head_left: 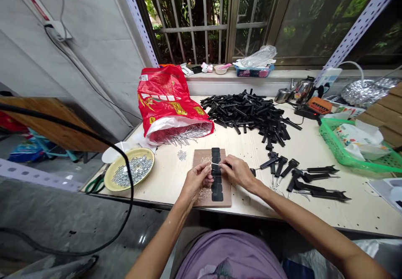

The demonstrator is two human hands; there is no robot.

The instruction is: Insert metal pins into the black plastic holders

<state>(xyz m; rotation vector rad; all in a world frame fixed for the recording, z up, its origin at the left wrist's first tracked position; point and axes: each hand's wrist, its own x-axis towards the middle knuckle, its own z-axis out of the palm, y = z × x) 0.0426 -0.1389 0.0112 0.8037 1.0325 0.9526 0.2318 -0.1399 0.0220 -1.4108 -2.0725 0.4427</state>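
Over a brown board (228,199) bearing a column of black pads (217,196), my two hands meet. My left hand (201,178) is closed in a pinch at the left end of a thin, shiny metal rod (215,164). The rod's other end reaches my right hand (238,171), whose fingers wrap round a black plastic handle piece (253,172), mostly hidden by the hand. Small pale bits (204,194) lie on the board beside the pads. To the right rest several black handle pieces with metal rods (289,168).
A red bag (166,95) spills long metal pins (185,134). Left of the board are a yellow plate (150,162) of small metal parts and green-handled scissors (96,183). Black pieces (248,111) form a heap behind. A green basket (333,139) stands right; a black cable (130,178) hangs left.
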